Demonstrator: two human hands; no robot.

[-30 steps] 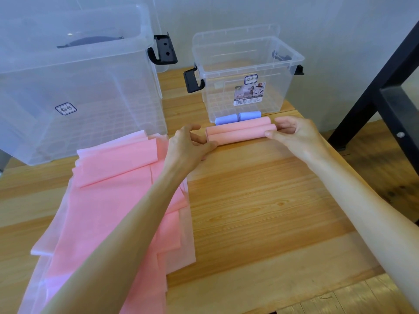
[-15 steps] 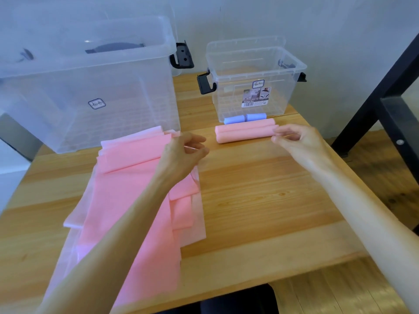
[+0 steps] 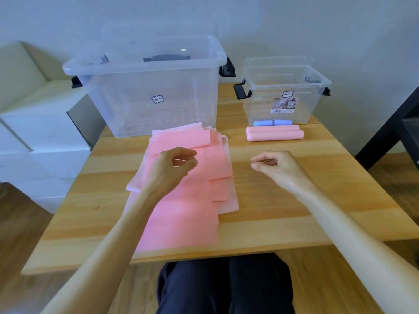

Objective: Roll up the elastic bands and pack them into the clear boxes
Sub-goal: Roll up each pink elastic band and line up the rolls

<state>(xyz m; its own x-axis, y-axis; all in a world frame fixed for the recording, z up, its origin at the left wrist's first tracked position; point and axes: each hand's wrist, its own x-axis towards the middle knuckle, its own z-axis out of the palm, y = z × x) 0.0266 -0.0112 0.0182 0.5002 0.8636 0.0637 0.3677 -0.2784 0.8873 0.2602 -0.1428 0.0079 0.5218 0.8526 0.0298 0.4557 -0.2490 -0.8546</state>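
Pale wall and a white cabinet at the left frame a wooden worktop (image 3: 283,200), at whose far edge two clear boxes are set: a large clear box (image 3: 149,87) toward the far left and a small clear box (image 3: 285,96) toward the far right, both without lids on and neither seen to hold any band. Just in front of the small box, two pink rolls (image 3: 274,135) lie side by side, with a blue roll (image 3: 272,122) lodged between them and the box wall. A stack of flat pink bands (image 3: 186,200) is spread from in front of the large box to the near edge, slightly left of centre. The left hand (image 3: 170,168) is held over this stack with fingers loosely curled and nothing gripped; whether it touches the top band cannot be told. The right hand (image 3: 276,166) is held over bare wood beside the stack, likewise loosely curled and empty. Packing is judged not yet begun, with most bands unrolled. Trouble could come if more than one thin layer is lifted at once, since the sheets overlap unevenly; finished rolls, being unsecured, could also be loosened or knocked toward the far edge when reached past.
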